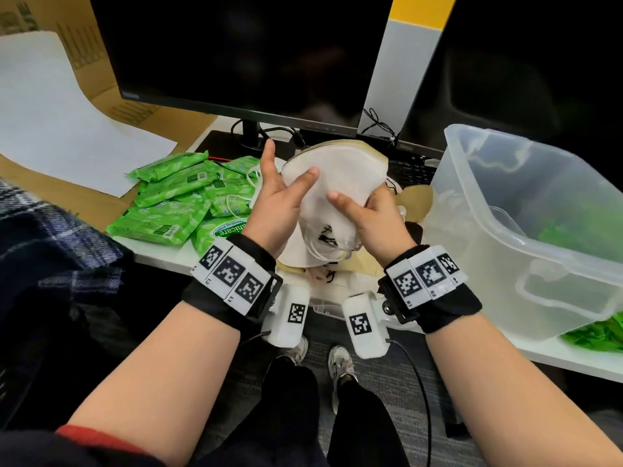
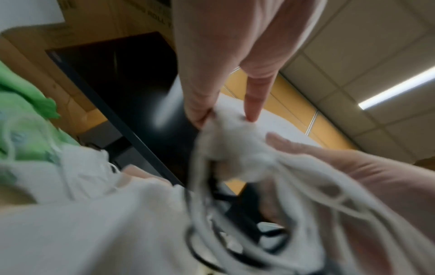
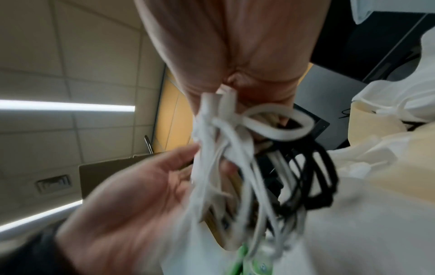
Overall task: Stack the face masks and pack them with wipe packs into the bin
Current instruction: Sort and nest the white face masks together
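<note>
A stack of white and beige face masks point(image 1: 340, 170) is held upright above the table between both hands. My left hand point(image 1: 290, 163) lies against its left side with straight fingers, thumb on the front. My right hand point(image 1: 357, 200) grips the stack's lower right edge, thumb in front and fingers curled behind. The right wrist view shows white and black ear loops point(image 3: 219, 139) bunched under that grip. More loose masks point(image 1: 296, 254) lie below on the table. Several green wipe packs point(image 1: 168, 197) are heaped to the left. The clear bin point(image 1: 553, 284) stands at the right with green packs inside.
Two dark monitors point(image 1: 242, 52) stand right behind the masks, with cables at their feet. Cardboard and a white sheet point(image 1: 57, 123) cover the far left. A plaid cloth point(image 1: 50, 237) lies at the near left. More green packs point(image 1: 596, 335) sit beside the bin near the table's edge.
</note>
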